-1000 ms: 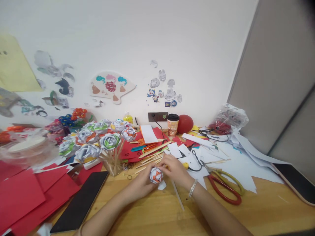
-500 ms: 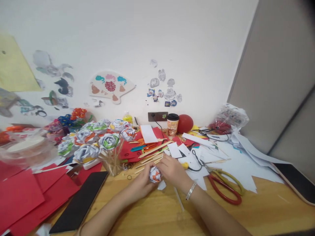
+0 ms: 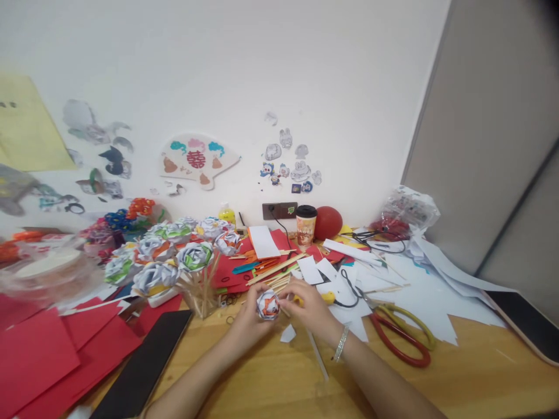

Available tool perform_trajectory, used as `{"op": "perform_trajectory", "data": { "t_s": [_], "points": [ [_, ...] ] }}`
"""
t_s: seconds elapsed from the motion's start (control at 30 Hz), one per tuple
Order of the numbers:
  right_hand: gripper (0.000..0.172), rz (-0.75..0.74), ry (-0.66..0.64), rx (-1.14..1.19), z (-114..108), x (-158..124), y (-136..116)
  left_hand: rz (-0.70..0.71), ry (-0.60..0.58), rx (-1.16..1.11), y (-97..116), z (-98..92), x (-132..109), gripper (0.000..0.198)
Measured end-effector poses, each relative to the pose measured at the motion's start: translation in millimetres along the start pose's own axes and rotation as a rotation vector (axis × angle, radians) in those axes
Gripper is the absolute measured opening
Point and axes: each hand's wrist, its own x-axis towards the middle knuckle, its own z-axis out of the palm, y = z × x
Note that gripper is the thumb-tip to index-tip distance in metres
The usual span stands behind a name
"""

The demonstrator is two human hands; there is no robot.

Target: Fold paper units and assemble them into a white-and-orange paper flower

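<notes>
A small white and orange paper flower [image 3: 268, 304] is held above the table, with my left hand [image 3: 252, 317] closed round its left side and underside. My right hand [image 3: 307, 305] is at the flower's right edge, thumb and fingers pinched near the petals; what lies between the fingertips is too small to make out. Just below the hands, a white paper scrap [image 3: 288, 333] lies on the wood. Left of them, several finished paper flowers [image 3: 195, 255] stand on sticks in a holder.
Red-and-yellow-handled scissors [image 3: 404, 337] lie at the right beside white paper [image 3: 421, 305]. A black slab [image 3: 144, 366] and red sheets [image 3: 35, 361] are at the left. A lidded cup [image 3: 306, 226] and red balloon [image 3: 329, 223] stand behind scattered wooden sticks [image 3: 277, 267].
The flower and my left hand have shifted slightly left. My right hand has moved down from above the flower to its right edge, and the flower's face shows more.
</notes>
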Motion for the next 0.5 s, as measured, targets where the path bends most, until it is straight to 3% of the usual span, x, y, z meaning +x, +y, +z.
{"op": "perform_trajectory", "data": {
  "t_s": [0.27,0.4,0.5],
  "points": [
    [0.020,0.231,-0.063,0.567,10.5,1.2,13.1,-0.023,-0.059,-0.052,8.9,-0.2,-3.4,0.039],
    [0.017,0.188,-0.053,0.538,10.0,0.2,9.1,-0.011,-0.049,-0.116,4.9,-0.2,-3.5,0.042],
    [0.011,0.064,0.047,0.318,8.7,-2.0,3.3,0.001,-0.029,-0.192,3.2,1.2,-4.1,0.046]
  ]
}}
